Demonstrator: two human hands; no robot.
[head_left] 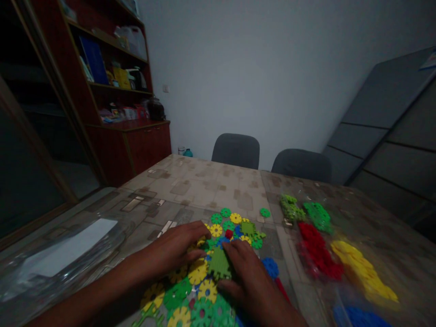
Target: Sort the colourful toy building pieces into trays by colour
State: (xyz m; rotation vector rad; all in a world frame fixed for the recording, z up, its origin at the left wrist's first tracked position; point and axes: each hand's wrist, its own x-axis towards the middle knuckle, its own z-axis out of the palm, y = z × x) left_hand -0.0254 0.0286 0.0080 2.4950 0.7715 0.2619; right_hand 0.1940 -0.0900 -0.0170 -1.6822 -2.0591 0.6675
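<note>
A flat layout of linked plastic gear pieces (204, 272) in yellow, green, blue and red lies on the table (204, 186) in front of me. My left hand (177, 250) rests on its left side, fingers over yellow gears. On the right side, my right hand (248, 277) touches a square green piece (219, 264) with thumb and fingertips. Whether either hand grips a piece is unclear.
To the right lie sorted piles: light green (291, 210), green (317, 215), red (318, 252), yellow (361, 268), blue (361, 318). A clear plastic bag (64, 254) lies at left. Two grey chairs (235, 150) stand at the far edge; a wooden shelf unit (116, 91) stands at back left.
</note>
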